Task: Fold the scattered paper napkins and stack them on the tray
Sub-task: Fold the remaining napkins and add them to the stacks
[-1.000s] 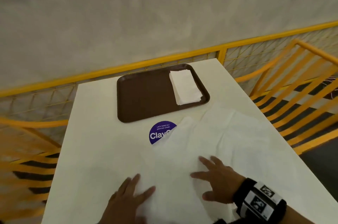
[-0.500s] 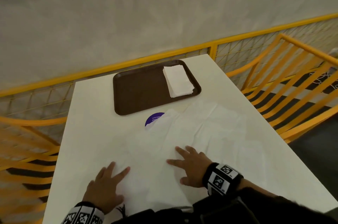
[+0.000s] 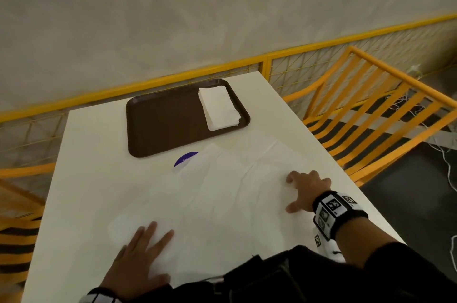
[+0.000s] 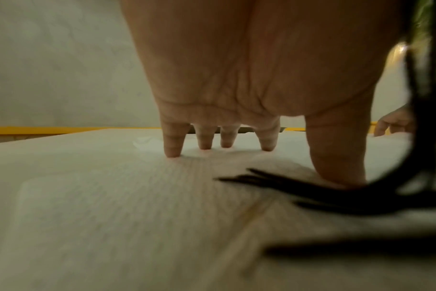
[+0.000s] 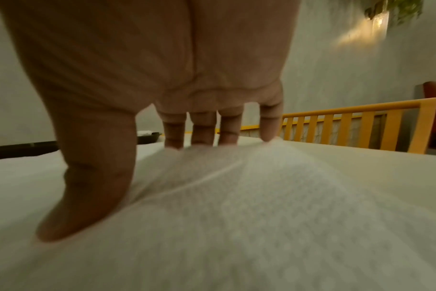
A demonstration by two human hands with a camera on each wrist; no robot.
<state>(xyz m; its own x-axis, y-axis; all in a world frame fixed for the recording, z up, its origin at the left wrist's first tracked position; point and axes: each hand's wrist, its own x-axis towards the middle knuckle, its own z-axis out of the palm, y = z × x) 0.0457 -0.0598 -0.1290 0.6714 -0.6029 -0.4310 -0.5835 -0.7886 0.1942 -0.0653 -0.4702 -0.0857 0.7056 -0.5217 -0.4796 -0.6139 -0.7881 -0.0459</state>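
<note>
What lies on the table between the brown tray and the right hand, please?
In the head view, unfolded white paper napkins cover the stretch between the brown plastic tray and the right hand.

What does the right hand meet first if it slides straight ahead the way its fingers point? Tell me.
The right hand lies on the unfolded napkin, fingers pointing toward the far table edge. It likely meets only more napkin, passing right of the tray; depth is unclear.

White table (image 3: 94, 179) bears tray (image 3: 160, 127), napkins (image 3: 222, 193), sticker (image 3: 184, 159).
</note>
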